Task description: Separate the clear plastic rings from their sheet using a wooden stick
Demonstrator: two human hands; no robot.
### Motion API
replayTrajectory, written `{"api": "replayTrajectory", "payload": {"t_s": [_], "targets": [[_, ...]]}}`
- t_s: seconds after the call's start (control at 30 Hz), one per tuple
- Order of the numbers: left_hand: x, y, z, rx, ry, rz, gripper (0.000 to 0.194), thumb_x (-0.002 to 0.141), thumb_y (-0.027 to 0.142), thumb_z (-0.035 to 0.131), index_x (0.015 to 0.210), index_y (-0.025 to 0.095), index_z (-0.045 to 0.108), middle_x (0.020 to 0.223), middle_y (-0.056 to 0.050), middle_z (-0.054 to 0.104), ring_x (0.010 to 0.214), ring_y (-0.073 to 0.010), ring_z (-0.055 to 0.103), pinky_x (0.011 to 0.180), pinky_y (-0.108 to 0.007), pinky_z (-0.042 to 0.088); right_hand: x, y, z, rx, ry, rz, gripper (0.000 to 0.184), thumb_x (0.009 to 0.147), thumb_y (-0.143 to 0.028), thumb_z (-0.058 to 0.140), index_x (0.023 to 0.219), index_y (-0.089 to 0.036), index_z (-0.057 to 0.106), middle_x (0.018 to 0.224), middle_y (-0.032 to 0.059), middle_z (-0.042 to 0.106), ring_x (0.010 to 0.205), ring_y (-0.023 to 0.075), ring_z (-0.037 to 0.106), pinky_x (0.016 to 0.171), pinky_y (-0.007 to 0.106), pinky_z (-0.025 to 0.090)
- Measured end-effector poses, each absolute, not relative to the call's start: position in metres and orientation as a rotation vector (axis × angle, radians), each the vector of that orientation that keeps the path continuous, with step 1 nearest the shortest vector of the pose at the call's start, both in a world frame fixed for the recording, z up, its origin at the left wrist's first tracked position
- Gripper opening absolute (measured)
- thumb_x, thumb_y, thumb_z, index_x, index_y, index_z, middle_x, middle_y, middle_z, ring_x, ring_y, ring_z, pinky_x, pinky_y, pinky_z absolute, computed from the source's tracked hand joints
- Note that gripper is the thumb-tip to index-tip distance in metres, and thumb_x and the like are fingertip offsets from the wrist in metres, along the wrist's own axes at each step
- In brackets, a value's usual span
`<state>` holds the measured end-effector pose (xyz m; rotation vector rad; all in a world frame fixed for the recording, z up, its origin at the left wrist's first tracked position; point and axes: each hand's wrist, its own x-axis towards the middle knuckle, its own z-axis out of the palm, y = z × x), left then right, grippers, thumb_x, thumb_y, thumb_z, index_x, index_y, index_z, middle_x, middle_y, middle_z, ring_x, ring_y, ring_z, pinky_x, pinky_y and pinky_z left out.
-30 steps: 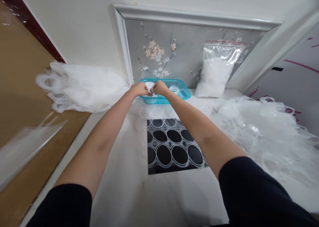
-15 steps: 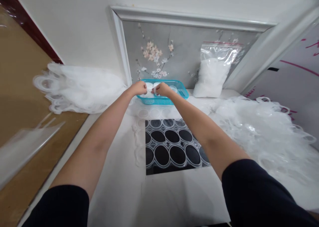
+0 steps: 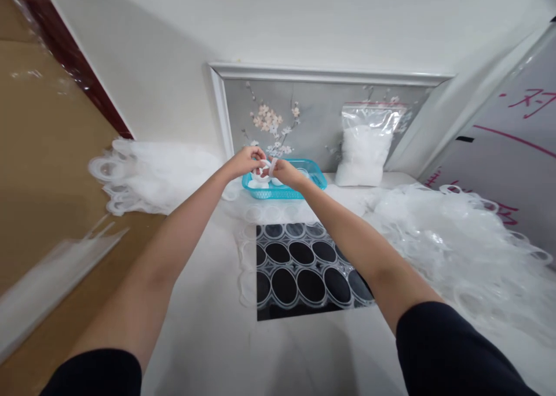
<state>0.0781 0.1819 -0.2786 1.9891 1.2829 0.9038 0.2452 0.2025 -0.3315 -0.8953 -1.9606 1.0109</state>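
Note:
My left hand (image 3: 244,161) and my right hand (image 3: 284,172) meet above a turquoise plastic basket (image 3: 278,192) at the far side of the white table. Both pinch a small clear plastic ring (image 3: 263,167) held between them, fingers closed. White round pieces lie inside the basket under the hands. Nearer to me, a clear sheet of joined plastic rings (image 3: 299,263) lies over a black square on the table.
A heap of clear ring sheets (image 3: 460,239) fills the right side; another heap (image 3: 147,173) lies at the left on a brown board. A zip bag of white pieces (image 3: 365,150) leans on a flower-painted panel (image 3: 304,118). A clear plastic strip (image 3: 52,274) lies at left.
Both hands have lifted a little above the basket with the ring between them. The view has tilted down, so everything sits lower in the picture.

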Motion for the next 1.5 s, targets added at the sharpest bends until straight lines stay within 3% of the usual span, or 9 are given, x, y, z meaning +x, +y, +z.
{"api": "replayTrajectory", "payload": {"t_s": [0.2,0.4,0.5,0.73,0.93,1.07,1.23,1.37,1.5], "targets": [[0.066,0.181,-0.283,1.942,1.323,1.009,0.014,0.058,0.009,0.07,0.07,0.012,0.064,0.056,0.002,0.056,0.053,-0.011,0.052,0.056,-0.023,0.041,0.249,0.188,-0.329,-0.78,-1.567,1.438,0.037,0.08,-0.019,0.06,0.116,-0.008,0.062,0.086,0.01,0.073,0.097,0.02,0.065,0.1,0.037,0.043],[0.066,0.172,-0.293,1.844,1.17,1.105,0.038,0.062,0.044,0.076,0.079,0.013,0.062,0.071,-0.004,0.065,0.066,-0.0169,0.061,0.064,-0.029,0.048,0.254,0.168,-0.325,-0.529,-1.298,1.663,0.031,0.088,-0.024,0.05,0.117,-0.014,0.058,0.089,0.0075,0.074,0.095,0.0182,0.068,0.096,0.035,0.048],[0.07,0.164,-0.289,1.836,1.093,1.166,0.047,0.058,0.051,0.078,0.081,0.013,0.063,0.076,-0.005,0.066,0.073,-0.0178,0.063,0.071,-0.031,0.049,0.257,0.157,-0.324,-0.444,-1.261,1.748,0.028,0.088,-0.02,0.048,0.112,-0.014,0.059,0.094,0.0091,0.073,0.095,0.0186,0.068,0.094,0.036,0.05],[0.083,0.147,-0.272,1.882,1.014,1.212,0.036,0.06,0.041,0.077,0.081,0.013,0.071,0.082,-0.006,0.07,0.081,-0.0192,0.064,0.077,-0.03,0.049,0.255,0.141,-0.321,-0.413,-1.186,1.794,0.016,0.084,-0.011,0.049,0.094,-0.014,0.062,0.087,0.0071,0.073,0.094,0.0161,0.069,0.09,0.029,0.054],[0.088,0.137,-0.258,1.936,1.099,0.948,0.028,0.066,0.027,0.071,0.089,0.012,0.073,0.08,-0.005,0.069,0.071,-0.016,0.061,0.065,-0.026,0.048,0.246,0.135,-0.324,-0.529,-1.233,1.772,0.018,0.078,-0.006,0.051,0.089,-0.015,0.063,0.092,0.0087,0.073,0.104,0.0194,0.067,0.094,0.031,0.053],[0.089,0.133,-0.252,1.722,1.041,0.792,0.031,0.064,0.016,0.066,0.096,0.015,0.071,0.091,-0.006,0.068,0.071,-0.0136,0.061,0.061,-0.024,0.047,0.239,0.127,-0.327,-0.579,-1.221,1.762,0.019,0.08,-0.006,0.049,0.087,-0.017,0.063,0.097,0.0081,0.072,0.107,0.018,0.065,0.099,0.031,0.05],[0.094,0.127,-0.255,1.424,1.101,0.928,0.034,0.059,0.006,0.055,0.09,0.014,0.068,0.092,-0.006,0.067,0.073,-0.0136,0.061,0.062,-0.024,0.046,0.228,0.126,-0.33,-0.583,-1.165,1.755,0.019,0.085,-0.011,0.046,0.098,-0.017,0.06,0.1,0.0078,0.071,0.102,0.0157,0.067,0.097,0.028,0.051],[0.092,0.109,-0.263,1.34,1.175,1.195,0.024,0.067,0.013,0.055,0.089,0.016,0.063,0.082,-0.002,0.063,0.07,-0.0106,0.058,0.066,-0.023,0.044,0.224,0.143,-0.326,-0.622,-1.165,1.567,0.033,0.088,-0.013,0.043,0.118,-0.017,0.055,0.11,0.0071,0.069,0.1,0.0121,0.067,0.098,0.025,0.05],[0.076,0.068,-0.277,1.239,1.173,1.341,0.021,0.067,0.021,0.063,0.088,0.017,0.064,0.092,-0.003,0.064,0.076,-0.0116,0.059,0.069,-0.024,0.044,0.224,0.174,-0.322,-0.835,-1.484,1.362,0.041,0.091,-0.016,0.036,0.129,-0.012,0.051,0.11,0.012,0.069,0.094,0.0147,0.069,0.094,0.031,0.053]]}}
